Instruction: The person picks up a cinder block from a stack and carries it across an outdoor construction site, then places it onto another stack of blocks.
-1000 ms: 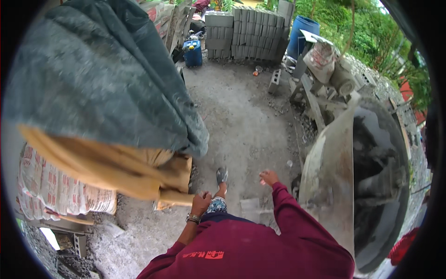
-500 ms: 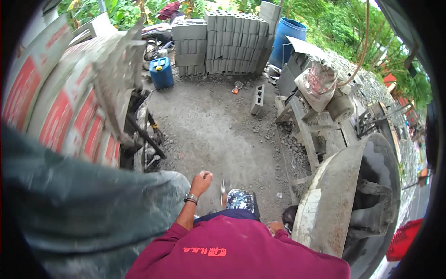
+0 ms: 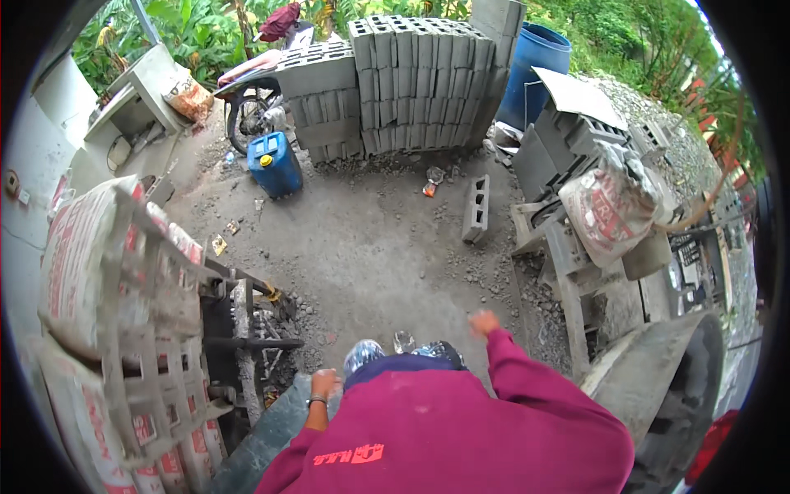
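Note:
My left hand (image 3: 326, 383), with a watch at its wrist, hangs low beside my left thigh. Its fingers are curled in, and nothing shows in them. Swung out ahead of my body, my right hand (image 3: 485, 323) is smeared by motion, so its fingers cannot be made out. Neither hand visibly touches anything. Nearest the left hand is a grey-green surface (image 3: 276, 428) at my side. Beyond the right hand, a single hollow concrete block (image 3: 476, 212) stands on the ground. The drum of a concrete mixer (image 3: 650, 354) lies to the right.
Stacked cement bags (image 3: 86, 280) and a dusty crate (image 3: 156, 370) line the left. Ahead are a blue jerrycan (image 3: 276, 169), a tall stack of hollow blocks (image 3: 424, 90) and a blue barrel (image 3: 535, 70). A sack (image 3: 607, 216) covers machinery at right. Loose gravel edges the concrete ground (image 3: 370, 255).
I have moved forward, and the mixer has slid toward the lower right of view. My right hand has swung forward from beside my hip; my left hand has swung back.

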Tool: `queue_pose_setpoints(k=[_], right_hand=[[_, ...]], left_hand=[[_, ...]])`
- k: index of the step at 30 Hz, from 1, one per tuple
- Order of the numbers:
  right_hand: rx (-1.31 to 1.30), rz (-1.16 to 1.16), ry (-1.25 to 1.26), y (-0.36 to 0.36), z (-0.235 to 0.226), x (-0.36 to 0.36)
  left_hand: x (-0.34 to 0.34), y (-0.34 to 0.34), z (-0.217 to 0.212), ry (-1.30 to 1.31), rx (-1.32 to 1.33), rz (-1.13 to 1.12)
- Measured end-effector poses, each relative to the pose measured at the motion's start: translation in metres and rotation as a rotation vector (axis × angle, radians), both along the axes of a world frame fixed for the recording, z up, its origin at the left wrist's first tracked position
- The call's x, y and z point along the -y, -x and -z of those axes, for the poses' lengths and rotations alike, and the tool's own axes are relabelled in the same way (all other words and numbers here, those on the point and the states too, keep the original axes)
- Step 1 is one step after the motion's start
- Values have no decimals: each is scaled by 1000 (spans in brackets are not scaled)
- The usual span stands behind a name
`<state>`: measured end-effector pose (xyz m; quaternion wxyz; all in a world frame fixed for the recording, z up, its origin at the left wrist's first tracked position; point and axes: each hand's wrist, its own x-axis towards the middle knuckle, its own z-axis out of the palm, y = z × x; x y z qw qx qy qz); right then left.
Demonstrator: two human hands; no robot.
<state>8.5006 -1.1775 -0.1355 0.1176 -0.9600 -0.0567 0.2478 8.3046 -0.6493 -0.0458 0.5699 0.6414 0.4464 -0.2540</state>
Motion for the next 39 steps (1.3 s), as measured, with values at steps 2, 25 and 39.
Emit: queue_pose_setpoints(k=[2,25,39], right_hand=[[83,146,5,-127,-35,-46],[-565,781,-236,-498,-134,-181],[1042,292,-131,-1033,-521,-1]], left_hand=[[-5,-38,-10,-46,60,-109],[-222,-670,-52,-92,390,-258],[-117,-718,50,8,-258,-572]])
